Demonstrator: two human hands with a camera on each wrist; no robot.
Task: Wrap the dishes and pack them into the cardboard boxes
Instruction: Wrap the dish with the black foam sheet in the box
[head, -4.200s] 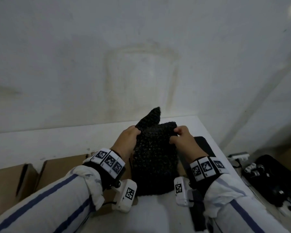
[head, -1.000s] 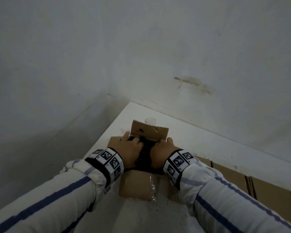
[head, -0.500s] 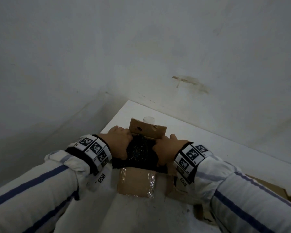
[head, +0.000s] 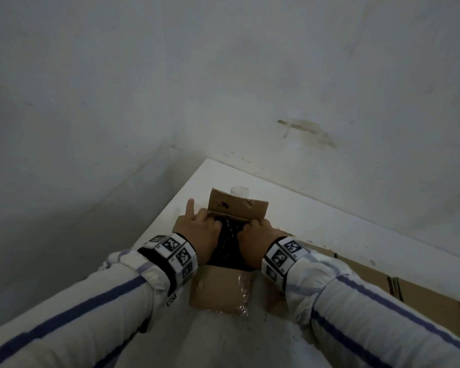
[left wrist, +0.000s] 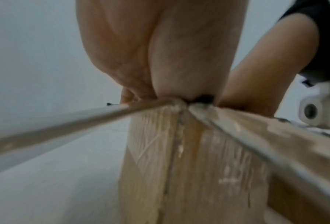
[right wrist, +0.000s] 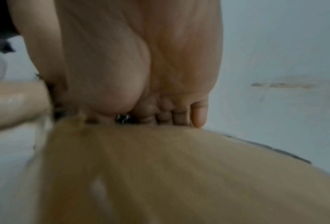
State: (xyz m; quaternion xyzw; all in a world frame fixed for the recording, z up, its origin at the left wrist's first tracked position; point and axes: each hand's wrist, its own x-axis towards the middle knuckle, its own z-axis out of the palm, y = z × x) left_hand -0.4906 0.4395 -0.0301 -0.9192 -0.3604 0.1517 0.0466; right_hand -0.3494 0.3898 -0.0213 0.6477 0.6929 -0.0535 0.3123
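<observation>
We see the left hand (head: 197,235) and right hand (head: 255,240) side by side at the middle of the head view, both pressed down onto a dark bundle (head: 227,245) that sits in the open top of a small box (head: 218,293). The left hand's fingers curl down over the bundle's left edge, with the index finger sticking up toward 12 o'clock; the right hand's fingers curl over the bundle's right edge. In the left wrist view the left hand (left wrist: 170,53) meets the box (left wrist: 179,166) at a corner, with only a sliver of the dark bundle (left wrist: 203,97) showing beneath the palm. In the right wrist view the right hand (right wrist: 141,60) has its fingertips (right wrist: 179,116) tucked down behind a flap (right wrist: 179,174); the view is blurred.

The box's near flap, glossy with tape (head: 243,293), lies toward 6 o'clock. Its far flap (head: 237,207) stands up at 12 o'clock, just beyond the hands. More flat cardboard (head: 422,296) lies at 4 o'clock. All rest on a white table (head: 303,208), with a stained wall (head: 303,131) beyond.
</observation>
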